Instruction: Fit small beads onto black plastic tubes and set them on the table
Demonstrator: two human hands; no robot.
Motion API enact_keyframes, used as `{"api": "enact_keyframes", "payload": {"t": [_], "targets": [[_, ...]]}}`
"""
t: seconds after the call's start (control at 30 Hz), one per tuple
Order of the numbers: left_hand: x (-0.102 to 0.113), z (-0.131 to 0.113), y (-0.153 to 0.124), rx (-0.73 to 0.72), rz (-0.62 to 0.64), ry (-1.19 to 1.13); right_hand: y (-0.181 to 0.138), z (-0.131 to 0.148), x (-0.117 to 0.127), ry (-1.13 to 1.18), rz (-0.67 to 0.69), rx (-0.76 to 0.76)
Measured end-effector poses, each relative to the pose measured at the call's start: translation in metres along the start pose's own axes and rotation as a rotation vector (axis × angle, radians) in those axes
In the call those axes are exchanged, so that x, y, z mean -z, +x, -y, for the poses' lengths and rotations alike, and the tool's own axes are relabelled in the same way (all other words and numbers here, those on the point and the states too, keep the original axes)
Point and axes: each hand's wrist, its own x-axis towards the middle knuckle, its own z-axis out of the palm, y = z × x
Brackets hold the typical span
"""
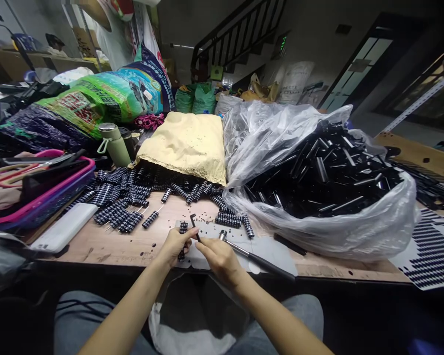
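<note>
My left hand (pixel 175 242) is closed on a short black ribbed roll (pixel 183 228) at the near edge of the wooden table (pixel 107 244). My right hand (pixel 216 254) pinches the lower end of a thin black hooked rod (pixel 194 226) that stands up between my two hands. A small hammer (pixel 257 257) with a metal head lies just right of my right hand, on a white sheet. Several more ribbed rolls (pixel 129 199) are heaped on the table beyond my hands.
A clear plastic bag (pixel 373 231) full of black tubes fills the right side. A yellow sack (pixel 187 143) lies behind the rolls. A green flask (pixel 114 144), a white power bank (pixel 64 228) and a pink basket (pixel 40 197) stand at the left. Another bag hangs below the table edge.
</note>
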Motion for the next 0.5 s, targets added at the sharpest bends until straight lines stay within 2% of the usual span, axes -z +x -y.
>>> {"api": "enact_keyframes", "payload": {"t": [0.1, 0.17, 0.23, 0.33, 0.4, 0.5], "targets": [[-0.001, -0.003, -0.004, -0.039, -0.034, -0.082, -0.005, 0.007, -0.002, 0.075, -0.106, -0.114], [-0.002, -0.006, -0.007, -0.091, -0.062, -0.047, -0.003, 0.008, 0.004, 0.08, -0.115, -0.218], [-0.002, -0.01, -0.009, -0.105, -0.013, 0.088, 0.004, 0.007, 0.015, 0.032, -0.038, -0.236], [-0.003, -0.013, -0.013, -0.063, 0.128, 0.264, 0.019, 0.004, 0.033, -0.014, 0.147, -0.143], [-0.004, -0.013, -0.013, -0.066, 0.149, 0.248, 0.024, 0.003, 0.039, 0.007, 0.196, -0.133], [-0.004, -0.012, -0.013, -0.114, 0.134, 0.062, 0.021, 0.004, 0.037, 0.099, 0.157, -0.232]]}}
